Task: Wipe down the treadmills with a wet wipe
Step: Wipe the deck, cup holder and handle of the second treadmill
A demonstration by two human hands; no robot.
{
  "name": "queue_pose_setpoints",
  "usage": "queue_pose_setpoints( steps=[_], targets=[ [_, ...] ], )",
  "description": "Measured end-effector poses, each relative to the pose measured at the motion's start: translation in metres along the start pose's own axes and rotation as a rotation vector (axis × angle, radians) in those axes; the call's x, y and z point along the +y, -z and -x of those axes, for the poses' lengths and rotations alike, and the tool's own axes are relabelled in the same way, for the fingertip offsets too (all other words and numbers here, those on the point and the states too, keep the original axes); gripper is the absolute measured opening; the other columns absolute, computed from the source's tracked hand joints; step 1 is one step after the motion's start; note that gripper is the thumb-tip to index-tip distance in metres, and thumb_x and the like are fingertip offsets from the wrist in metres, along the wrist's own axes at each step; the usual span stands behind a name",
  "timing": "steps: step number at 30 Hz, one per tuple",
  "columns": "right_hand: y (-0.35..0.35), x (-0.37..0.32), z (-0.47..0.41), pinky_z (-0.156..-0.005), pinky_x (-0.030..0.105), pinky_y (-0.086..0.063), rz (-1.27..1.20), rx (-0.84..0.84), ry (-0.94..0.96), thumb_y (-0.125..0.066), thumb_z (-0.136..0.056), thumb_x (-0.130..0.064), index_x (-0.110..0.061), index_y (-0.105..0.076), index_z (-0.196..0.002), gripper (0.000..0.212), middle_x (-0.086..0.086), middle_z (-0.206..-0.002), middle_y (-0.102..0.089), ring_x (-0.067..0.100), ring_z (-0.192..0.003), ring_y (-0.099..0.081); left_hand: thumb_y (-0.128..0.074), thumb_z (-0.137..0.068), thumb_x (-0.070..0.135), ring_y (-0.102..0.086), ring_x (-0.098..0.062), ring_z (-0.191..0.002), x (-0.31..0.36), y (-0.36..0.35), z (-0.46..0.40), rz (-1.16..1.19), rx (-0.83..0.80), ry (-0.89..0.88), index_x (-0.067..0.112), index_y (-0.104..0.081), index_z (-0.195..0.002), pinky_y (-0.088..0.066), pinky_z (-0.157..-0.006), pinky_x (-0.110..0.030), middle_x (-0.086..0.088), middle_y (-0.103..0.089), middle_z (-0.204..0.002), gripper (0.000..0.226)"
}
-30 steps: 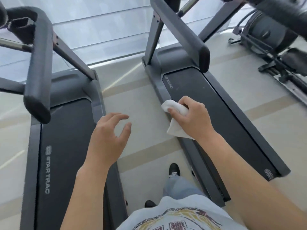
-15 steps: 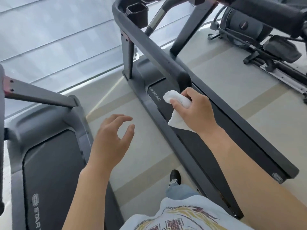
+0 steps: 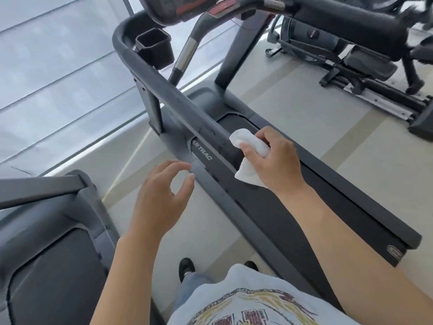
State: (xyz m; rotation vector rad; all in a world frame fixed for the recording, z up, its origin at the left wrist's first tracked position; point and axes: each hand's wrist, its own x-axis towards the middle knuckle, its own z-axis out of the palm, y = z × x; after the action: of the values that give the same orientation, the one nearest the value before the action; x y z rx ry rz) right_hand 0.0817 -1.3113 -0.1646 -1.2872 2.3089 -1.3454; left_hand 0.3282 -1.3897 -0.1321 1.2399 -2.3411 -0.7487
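Observation:
A dark grey treadmill (image 3: 328,184) runs diagonally across the middle, its long side handrail (image 3: 178,99) slanting down toward me. My right hand (image 3: 274,160) is shut on a crumpled white wet wipe (image 3: 248,148), pressed against the near end of that handrail. My left hand (image 3: 161,195) hovers open, fingers curled and apart, above the floor beside the treadmill's left side rail, holding nothing. A second treadmill (image 3: 51,254) fills the lower left.
A black cup holder (image 3: 154,48) hangs off the console at the top. Another exercise machine (image 3: 351,62) stands at the upper right on the pale floor (image 3: 293,109). A glass wall (image 3: 58,78) closes off the left. My shoes (image 3: 186,268) stand between the two treadmills.
The view has swung right and up toward the right treadmill. My right hand with the wipe has risen from the deck's side rail to the end of the handrail. My left hand stays open.

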Motion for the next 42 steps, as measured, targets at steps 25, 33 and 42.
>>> queue_pose_setpoints(
  steps=[25,33,42],
  targets=[
    [-0.19,-0.07,-0.149,-0.048,0.028,-0.026,0.767,0.142,-0.143,-0.056,-0.099,-0.039,-0.018,-0.047,-0.085,0.026,-0.002,-0.076,-0.053,0.026,-0.054,-0.053,-0.079,-0.09,0.016,-0.054,-0.021,-0.128,-0.141,0.015,-0.302,0.005,-0.217,-0.592,0.016,-0.071,-0.127,-0.051,-0.106,-0.044,0.003,-0.063,-0.134,0.038],
    [-0.234,-0.092,-0.19,-0.053,0.032,-0.032,0.723,0.161,-0.159,-0.054,-0.102,-0.039,-0.015,-0.061,-0.099,0.025,0.002,-0.088,-0.063,0.029,-0.069,-0.065,-0.081,-0.088,0.013,-0.058,-0.022,-0.121,-0.144,0.019,-0.322,0.019,-0.23,-0.655,0.014,-0.073,-0.12,-0.049,-0.105,-0.04,0.003,-0.068,-0.126,0.033],
    [-0.146,-0.062,-0.104,-0.055,0.033,-0.037,0.643,0.166,-0.315,-0.055,-0.099,-0.045,-0.021,-0.047,-0.083,0.03,-0.005,-0.075,-0.05,0.024,-0.063,-0.047,-0.074,-0.094,0.024,-0.059,-0.02,-0.116,-0.105,-0.014,-0.288,0.094,-0.37,-0.837,0.015,-0.074,-0.119,-0.048,-0.107,-0.045,0.004,-0.07,-0.123,0.026]
  ],
)
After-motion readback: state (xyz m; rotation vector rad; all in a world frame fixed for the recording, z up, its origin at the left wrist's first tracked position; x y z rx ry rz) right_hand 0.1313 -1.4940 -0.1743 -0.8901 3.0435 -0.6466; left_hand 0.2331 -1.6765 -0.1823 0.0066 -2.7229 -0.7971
